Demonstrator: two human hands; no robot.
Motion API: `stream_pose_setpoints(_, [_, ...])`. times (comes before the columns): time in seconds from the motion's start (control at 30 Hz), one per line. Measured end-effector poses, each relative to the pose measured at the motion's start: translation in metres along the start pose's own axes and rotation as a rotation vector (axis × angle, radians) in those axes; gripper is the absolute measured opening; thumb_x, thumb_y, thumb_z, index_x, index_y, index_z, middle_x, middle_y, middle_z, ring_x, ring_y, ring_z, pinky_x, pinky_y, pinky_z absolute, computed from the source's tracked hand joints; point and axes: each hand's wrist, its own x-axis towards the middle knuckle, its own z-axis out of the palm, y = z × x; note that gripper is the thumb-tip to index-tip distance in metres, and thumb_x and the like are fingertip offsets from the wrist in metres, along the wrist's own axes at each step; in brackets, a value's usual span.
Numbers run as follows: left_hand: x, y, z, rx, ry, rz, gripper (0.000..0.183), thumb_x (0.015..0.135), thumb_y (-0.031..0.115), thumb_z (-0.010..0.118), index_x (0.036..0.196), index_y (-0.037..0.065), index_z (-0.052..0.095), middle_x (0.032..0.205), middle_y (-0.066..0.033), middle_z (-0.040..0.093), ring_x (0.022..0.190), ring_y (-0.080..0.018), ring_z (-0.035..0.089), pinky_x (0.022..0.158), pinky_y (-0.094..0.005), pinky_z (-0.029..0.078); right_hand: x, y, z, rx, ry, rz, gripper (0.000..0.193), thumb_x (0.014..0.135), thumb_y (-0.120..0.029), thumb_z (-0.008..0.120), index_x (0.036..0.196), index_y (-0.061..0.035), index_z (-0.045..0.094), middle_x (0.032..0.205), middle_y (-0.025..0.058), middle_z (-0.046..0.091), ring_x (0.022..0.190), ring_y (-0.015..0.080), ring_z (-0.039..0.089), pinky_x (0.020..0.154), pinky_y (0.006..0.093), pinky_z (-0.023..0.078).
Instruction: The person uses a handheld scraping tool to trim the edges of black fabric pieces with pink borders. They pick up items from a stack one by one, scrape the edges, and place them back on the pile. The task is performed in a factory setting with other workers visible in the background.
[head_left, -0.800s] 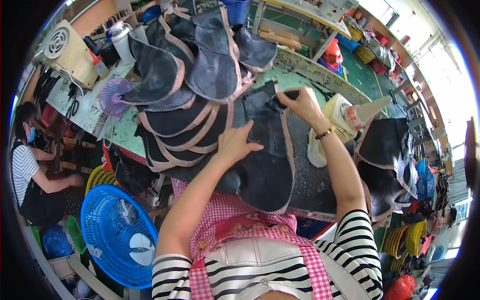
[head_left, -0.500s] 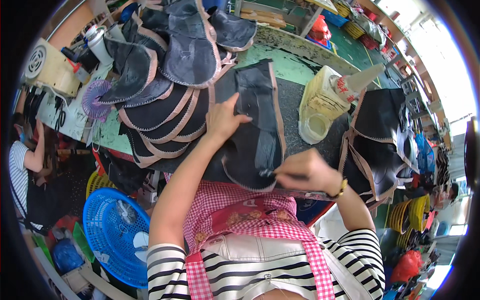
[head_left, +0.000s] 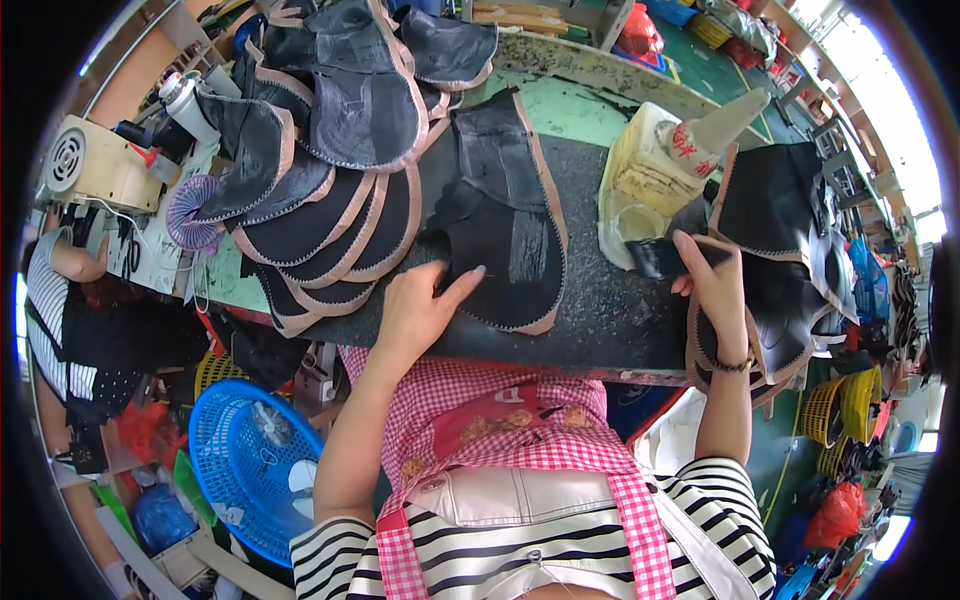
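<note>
A black cut piece with a pinkish-tan zigzag edge (head_left: 515, 260) lies on the dark work board, with a wet-looking shiny streak down its right part. My left hand (head_left: 415, 305) grips its left edge, which curls up at the fingers, while the thumb rests on top. In my right hand (head_left: 718, 285) is a flat dark brush (head_left: 665, 258), its head at the small open cup of a crusted, yellowish-white glue container (head_left: 640, 190). That container has a cone-shaped top and stands right of the piece.
Overlapping black pieces (head_left: 365, 115) with tan edges are heaped at the left; more pieces (head_left: 775, 210) hang over the table's right side. A blue basket (head_left: 215, 425) stands below left. A beige machine (head_left: 100, 165) and a white bottle (head_left: 185, 105) are at far left, near another person (head_left: 60, 300).
My right hand has carried the brush from the piece's lower edge to the glue container. My left hand has moved from lying on the piece to its left edge. The piece sits slightly farther away.
</note>
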Motion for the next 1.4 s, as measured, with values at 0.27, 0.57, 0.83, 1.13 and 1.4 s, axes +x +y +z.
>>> stream_pose_setpoints(0.27, [0.006,-0.024,0.021,-0.039,0.025,0.106,0.025,0.096,0.019,0.056,0.086,-0.005,0.058,0.08,-0.029,0.062,0.076,-0.0474,0.062,0.066,-0.0529,0.047,0.059,0.003,0.073,-0.205,-0.267,-0.119,0.033,0.092,-0.03,0.069,0.1,0.0015,0.074,0.066,0.004,0.067,0.051,0.0081,0.061,0.048,0.025,0.048])
stream_pose_setpoints(0.57, [0.001,-0.031,0.03,0.025,0.011,0.163,0.031,0.098,0.024,0.053,0.089,-0.005,0.061,0.079,-0.0282,0.062,0.076,-0.0443,0.063,0.067,-0.0493,0.048,0.0,-0.007,0.131,0.066,-0.279,-0.375,0.024,0.086,-0.02,0.074,0.086,0.003,0.072,0.07,0.0128,0.069,0.056,0.0202,0.066,0.054,0.031,0.051])
stream_pose_setpoints(0.83, [0.046,-0.01,-0.028,-0.509,-0.434,-0.524,0.076,0.09,0.07,0.05,0.098,-0.003,0.068,0.085,-0.0058,0.065,0.074,-0.0134,0.059,0.065,-0.0279,0.05,0.005,-0.036,0.039,0.019,0.046,-0.121,0.02,0.09,-0.018,0.069,0.096,0.0003,0.074,0.072,0.0091,0.07,0.056,0.0102,0.062,0.053,0.024,0.047])
stream_pose_setpoints(1.13, [0.036,-0.038,0.01,-1.321,-0.252,-0.44,0.062,0.092,-0.005,0.055,0.147,0.009,0.03,0.132,-0.0055,0.053,0.103,-0.0151,0.058,0.089,-0.0302,0.047,0.006,-0.008,0.005,0.061,0.023,0.057,0.027,0.091,-0.021,0.069,0.084,0.0047,0.072,0.063,0.0048,0.065,0.048,0.0105,0.06,0.044,0.0217,0.043])
stream_pose_setpoints(1.4, [0.035,-0.037,0.004,-1.402,-0.37,-0.269,0.074,0.092,-0.01,0.049,0.155,0.015,0.018,0.138,-0.008,0.05,0.115,-0.0174,0.057,0.098,-0.0312,0.046,0.098,-0.042,0.135,0.604,-0.516,0.152,0.038,0.084,-0.032,0.072,0.101,0.0015,0.066,0.084,0.0095,0.07,0.055,0.0129,0.064,0.049,0.0229,0.052])
